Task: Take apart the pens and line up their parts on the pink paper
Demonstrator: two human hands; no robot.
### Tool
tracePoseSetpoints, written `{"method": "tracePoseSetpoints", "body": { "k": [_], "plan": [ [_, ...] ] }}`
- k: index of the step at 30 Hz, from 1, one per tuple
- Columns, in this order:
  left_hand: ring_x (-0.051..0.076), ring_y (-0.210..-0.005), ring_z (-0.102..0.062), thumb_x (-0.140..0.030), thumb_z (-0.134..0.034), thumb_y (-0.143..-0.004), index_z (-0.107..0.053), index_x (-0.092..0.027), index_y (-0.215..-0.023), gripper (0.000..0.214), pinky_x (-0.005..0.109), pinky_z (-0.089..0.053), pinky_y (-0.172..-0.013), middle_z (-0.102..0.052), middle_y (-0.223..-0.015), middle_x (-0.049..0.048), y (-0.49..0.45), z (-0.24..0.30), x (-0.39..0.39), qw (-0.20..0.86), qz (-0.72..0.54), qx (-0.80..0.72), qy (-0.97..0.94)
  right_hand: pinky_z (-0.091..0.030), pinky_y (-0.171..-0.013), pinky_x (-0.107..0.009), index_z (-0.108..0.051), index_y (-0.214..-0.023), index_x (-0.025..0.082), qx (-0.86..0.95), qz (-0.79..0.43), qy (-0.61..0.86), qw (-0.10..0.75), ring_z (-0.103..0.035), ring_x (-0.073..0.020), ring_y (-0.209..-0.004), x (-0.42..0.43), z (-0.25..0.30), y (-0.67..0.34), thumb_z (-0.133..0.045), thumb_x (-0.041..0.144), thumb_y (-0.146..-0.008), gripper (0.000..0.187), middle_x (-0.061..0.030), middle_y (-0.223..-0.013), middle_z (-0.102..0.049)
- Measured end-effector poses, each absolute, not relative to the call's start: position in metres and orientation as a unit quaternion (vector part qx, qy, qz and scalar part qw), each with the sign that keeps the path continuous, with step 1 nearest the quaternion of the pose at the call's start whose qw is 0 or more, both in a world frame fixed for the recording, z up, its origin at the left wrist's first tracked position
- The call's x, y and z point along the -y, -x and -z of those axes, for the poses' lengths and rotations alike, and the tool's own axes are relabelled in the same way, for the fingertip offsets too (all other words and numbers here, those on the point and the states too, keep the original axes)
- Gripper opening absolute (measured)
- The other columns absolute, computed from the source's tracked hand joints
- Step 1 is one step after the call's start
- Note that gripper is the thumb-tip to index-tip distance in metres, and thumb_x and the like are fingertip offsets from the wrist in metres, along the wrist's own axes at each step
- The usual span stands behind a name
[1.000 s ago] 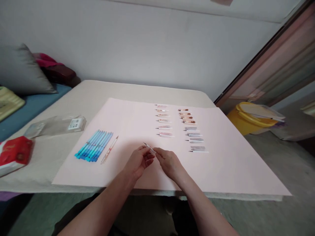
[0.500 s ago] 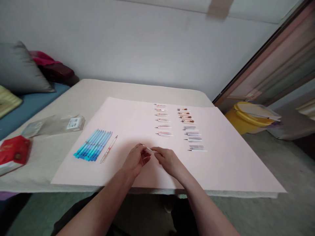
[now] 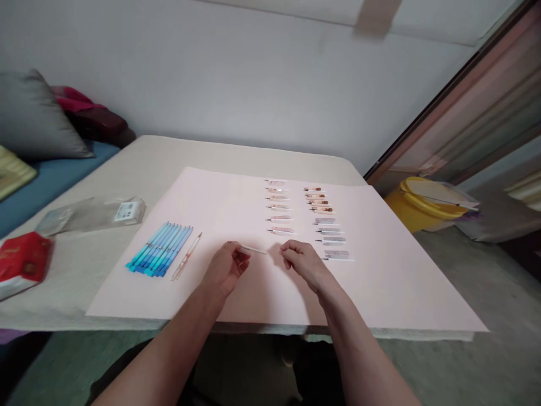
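My left hand [image 3: 228, 262] pinches a thin white pen refill [image 3: 253, 250], whose free end points right. A short way to the right, my right hand [image 3: 300, 259] has its fingers curled together, apart from the refill; whatever they may hold is hidden. Left of my left hand lies a slim pen with a pale printed barrel [image 3: 187, 256]. Next to it is a row of blue pens [image 3: 160, 250], side by side. Beyond my hands, refills paired with pinkish barrels [image 3: 281, 218] form one column. Farther right, another column has brown-ended barrels [image 3: 321, 202] and greyish barrels [image 3: 333, 239] with refills.
A pale pink sheet [image 3: 380, 293] covers much of the cloth-topped table [image 3: 236, 155]. A clear plastic bag [image 3: 93, 215] and a red packet [image 3: 25, 259] lie at the left. Right of the table stands a yellow bucket [image 3: 412, 211]; a grey cushion [image 3: 38, 121] is back left.
My right hand has come off the refill and moved right, its fingers curling in. My left hand has shifted slightly left, still holding the refill.
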State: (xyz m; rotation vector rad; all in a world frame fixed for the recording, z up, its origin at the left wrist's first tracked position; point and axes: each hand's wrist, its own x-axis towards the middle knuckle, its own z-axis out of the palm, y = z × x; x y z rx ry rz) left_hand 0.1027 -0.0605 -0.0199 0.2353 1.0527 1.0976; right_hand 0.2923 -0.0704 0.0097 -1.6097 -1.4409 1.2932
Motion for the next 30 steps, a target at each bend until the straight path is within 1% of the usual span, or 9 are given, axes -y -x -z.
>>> {"method": "tracePoseSetpoints", "body": {
  "k": [3,6,9,13,16,19,22,25,30],
  "plan": [
    [0.010,-0.056,-0.056,-0.017,-0.059,-0.066,-0.055,-0.015,-0.069,0.006,0.020,-0.044,-0.049,-0.060,-0.064,0.0030,-0.107,0.017,0.066,0.735,-0.463,-0.476,-0.135,-0.028,-0.044,-0.021,-0.054,-0.067,0.017,0.507,-0.494,0.620,0.340,-0.036,-0.0074,-0.042,0.067,-0.007,-0.289,-0.048,0.025,-0.070,0.010,0.0034,-0.054,-0.051],
    [0.010,-0.058,-0.057,-0.018,-0.061,-0.065,-0.055,-0.016,-0.070,0.008,0.020,-0.044,-0.051,-0.059,-0.066,0.0019,-0.117,0.017,0.077,0.751,-0.431,-0.467,-0.179,-0.034,-0.048,-0.021,-0.058,-0.073,0.016,0.524,-0.504,0.592,0.348,-0.045,-0.0093,-0.049,0.068,0.000,-0.278,-0.049,0.028,-0.072,0.015,0.0033,-0.057,-0.051],
    [0.011,-0.061,-0.058,-0.021,-0.062,-0.067,-0.056,-0.017,-0.073,0.010,0.021,-0.044,-0.053,-0.060,-0.068,0.0016,-0.125,0.020,0.085,0.751,-0.417,-0.467,-0.209,-0.039,-0.057,-0.022,-0.063,-0.079,0.016,0.593,-0.458,0.579,0.322,-0.051,-0.0114,-0.062,0.070,0.008,-0.268,-0.048,0.027,-0.075,0.019,0.0009,-0.065,-0.057],
    [0.011,-0.064,-0.059,-0.025,-0.062,-0.069,-0.057,-0.017,-0.077,0.012,0.022,-0.044,-0.057,-0.061,-0.071,0.0027,-0.129,0.026,0.089,0.752,-0.418,-0.458,-0.223,-0.039,-0.065,-0.023,-0.066,-0.078,0.018,0.662,-0.367,0.591,0.280,-0.055,-0.0130,-0.071,0.072,0.016,-0.262,-0.047,0.022,-0.078,0.020,-0.0013,-0.074,-0.063],
    [0.011,-0.064,-0.058,-0.024,-0.063,-0.069,-0.057,-0.016,-0.077,0.013,0.022,-0.044,-0.059,-0.061,-0.071,0.0033,-0.131,0.029,0.090,0.754,-0.423,-0.452,-0.217,-0.039,-0.069,-0.024,-0.067,-0.081,0.019,0.684,-0.332,0.596,0.259,-0.056,-0.0134,-0.077,0.073,0.014,-0.259,-0.045,0.020,-0.081,0.022,-0.0027,-0.081,-0.065],
    [0.009,-0.061,-0.056,-0.021,-0.063,-0.068,-0.056,-0.015,-0.073,0.011,0.022,-0.044,-0.060,-0.059,-0.069,0.0019,-0.134,0.032,0.090,0.751,-0.446,-0.444,-0.202,-0.040,-0.070,-0.024,-0.065,-0.086,0.019,0.710,-0.336,0.579,0.220,-0.056,-0.0135,-0.079,0.076,0.011,-0.257,-0.041,0.021,-0.085,0.025,-0.0037,-0.086,-0.065],
    [0.008,-0.061,-0.055,-0.018,-0.064,-0.067,-0.055,-0.015,-0.070,0.010,0.022,-0.044,-0.061,-0.058,-0.068,0.0011,-0.136,0.033,0.089,0.746,-0.472,-0.434,-0.182,-0.039,-0.072,-0.024,-0.062,-0.094,0.019,0.729,-0.324,0.577,0.175,-0.056,-0.0142,-0.084,0.080,0.012,-0.255,-0.043,0.016,-0.082,0.022,-0.0050,-0.092,-0.062],
    [0.009,-0.061,-0.056,-0.017,-0.063,-0.068,-0.055,-0.014,-0.072,0.009,0.022,-0.045,-0.060,-0.059,-0.070,0.0020,-0.136,0.033,0.089,0.743,-0.471,-0.439,-0.182,-0.039,-0.076,-0.024,-0.058,-0.103,0.020,0.740,-0.295,0.583,0.160,-0.054,-0.0152,-0.091,0.083,0.016,-0.253,-0.045,0.013,-0.079,0.029,-0.0060,-0.099,-0.060],
    [0.010,-0.063,-0.058,-0.018,-0.065,-0.068,-0.054,-0.015,-0.071,0.011,0.024,-0.047,-0.062,-0.059,-0.070,0.0027,-0.138,0.035,0.087,0.743,-0.472,-0.443,-0.171,-0.038,-0.077,-0.024,-0.056,-0.109,0.019,0.758,-0.265,0.581,0.135,-0.054,-0.0157,-0.094,0.079,0.022,-0.257,-0.043,0.013,-0.083,0.030,-0.0075,-0.101,-0.059]
  ]
}}
